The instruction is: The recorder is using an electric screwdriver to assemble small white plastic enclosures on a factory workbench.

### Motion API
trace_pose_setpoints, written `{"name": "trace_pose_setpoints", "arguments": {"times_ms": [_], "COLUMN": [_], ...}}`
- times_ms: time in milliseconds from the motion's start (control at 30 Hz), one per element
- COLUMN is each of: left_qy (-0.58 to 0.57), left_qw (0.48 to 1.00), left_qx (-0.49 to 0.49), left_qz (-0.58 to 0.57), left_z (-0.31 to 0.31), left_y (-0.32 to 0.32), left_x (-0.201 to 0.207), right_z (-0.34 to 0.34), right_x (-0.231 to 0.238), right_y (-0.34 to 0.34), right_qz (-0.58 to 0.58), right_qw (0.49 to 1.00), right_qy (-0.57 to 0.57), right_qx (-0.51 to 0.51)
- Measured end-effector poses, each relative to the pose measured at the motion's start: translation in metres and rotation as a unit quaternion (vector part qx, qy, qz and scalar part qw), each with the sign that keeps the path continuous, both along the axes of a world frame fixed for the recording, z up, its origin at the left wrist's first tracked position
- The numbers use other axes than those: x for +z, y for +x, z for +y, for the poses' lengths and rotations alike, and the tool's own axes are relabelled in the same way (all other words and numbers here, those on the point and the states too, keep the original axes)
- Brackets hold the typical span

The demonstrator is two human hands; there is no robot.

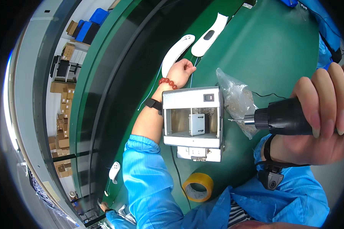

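Note:
My right hand (325, 110) is wrapped around a black electric screwdriver (283, 118). The screwdriver's bit points left, toward a silver screw feeder (193, 142) with a rocker switch on top; something small sits at the bit's tip. Past the feeder, my left hand (180, 72) has its fingers pinched together at a thin blue wire (191, 81), which runs to a white curved plastic piece (210, 38) with a dark oval. Another white curved piece (176, 51) lies beside that hand, partly behind it. Between feeder and screwdriver is a clear plastic bag (237, 95) of small metal parts, likely screws.
A roll of yellow tape (198, 187) stands near me on the green work surface (271, 57). A dark conveyor belt (114, 84) runs along the left, with a small white part (114, 171) at its edge. Another person's hand (104, 206) shows at lower left. Cardboard boxes (63, 126) fill shelves beyond.

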State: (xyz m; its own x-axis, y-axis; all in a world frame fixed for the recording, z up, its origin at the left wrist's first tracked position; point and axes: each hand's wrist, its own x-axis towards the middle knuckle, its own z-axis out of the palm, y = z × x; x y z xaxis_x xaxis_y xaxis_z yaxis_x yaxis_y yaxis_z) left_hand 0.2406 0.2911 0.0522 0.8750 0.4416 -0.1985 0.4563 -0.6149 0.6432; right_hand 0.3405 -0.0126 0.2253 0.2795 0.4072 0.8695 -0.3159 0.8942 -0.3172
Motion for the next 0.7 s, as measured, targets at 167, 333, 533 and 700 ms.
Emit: {"name": "trace_pose_setpoints", "arguments": {"times_ms": [167,333,533,700], "left_qy": [0.165,-0.241,-0.306,-0.344], "left_qw": [0.983,0.951,0.9,0.825], "left_qx": [-0.003,0.167,0.245,0.375], "left_qz": [-0.085,-0.1,-0.19,-0.246], "left_z": [-0.002,0.0,-0.027,-0.027], "left_y": [-0.005,-0.041,-0.122,-0.217], "left_x": [-0.008,0.02,0.01,0.001], "right_z": [0.008,0.002,-0.001,0.0], "right_x": [0.006,0.008,0.013,0.009], "right_y": [-0.002,0.002,0.004,0.009], "right_qz": [-0.022,-0.033,-0.044,-0.053], "right_qw": [1.0,0.999,0.997,0.992], "right_qy": [-0.003,0.005,0.023,0.034], "right_qx": [0.009,0.024,0.053,0.109]}}
